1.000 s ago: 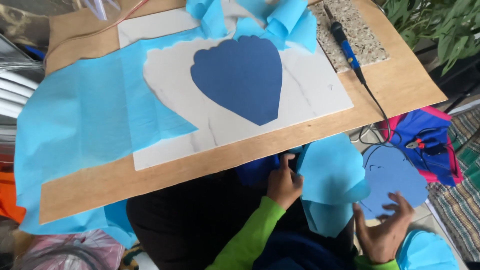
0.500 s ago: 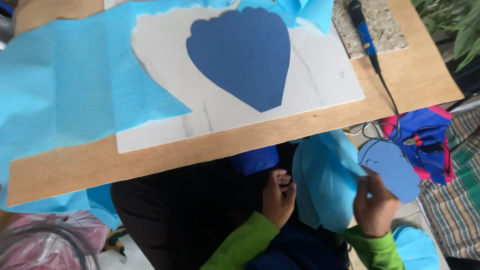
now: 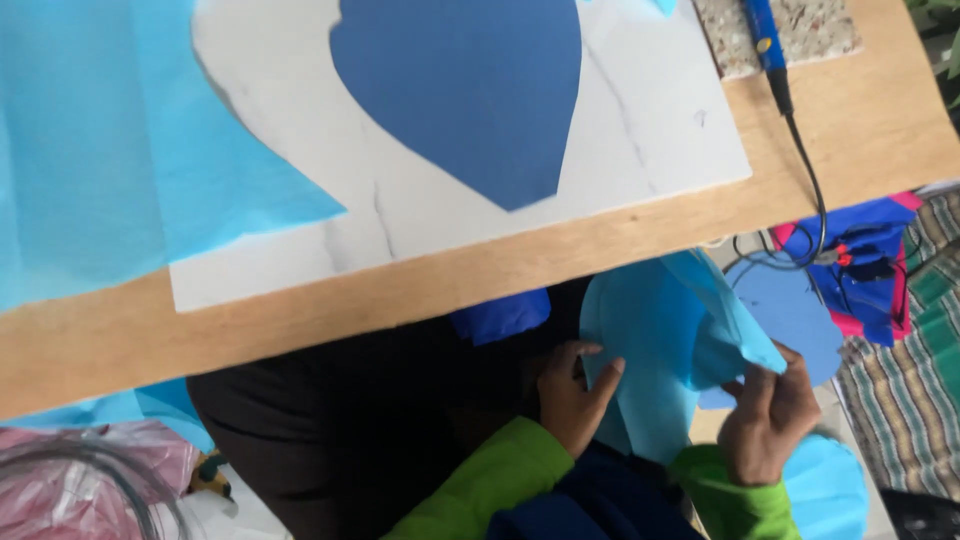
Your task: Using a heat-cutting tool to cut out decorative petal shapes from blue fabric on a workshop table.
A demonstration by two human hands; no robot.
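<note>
Below the table edge, my left hand (image 3: 572, 393) pinches the left edge of a light blue sheet (image 3: 660, 340) in my lap. My right hand (image 3: 765, 415) grips the same sheet's right side, with a darker blue rounded cut-out (image 3: 795, 310) behind it. Both sleeves are green. On the table lies a white marble-look board (image 3: 640, 160) carrying a dark blue shell-shaped cut-out (image 3: 470, 90). A large light blue sheet (image 3: 100, 150) overlaps the board's left part.
The wooden tabletop (image 3: 860, 140) runs across the view. A blue-handled tool (image 3: 768, 40) rests on a speckled slab (image 3: 815, 35) at top right, its black cord (image 3: 815, 200) hanging down to pink and blue cloth. A striped mat lies at the far right, a pink bag at bottom left.
The view has dropped and moved closer. My right hand shifted from the darker blue cut-out onto the light blue sheet, and both hands now hold that sheet.
</note>
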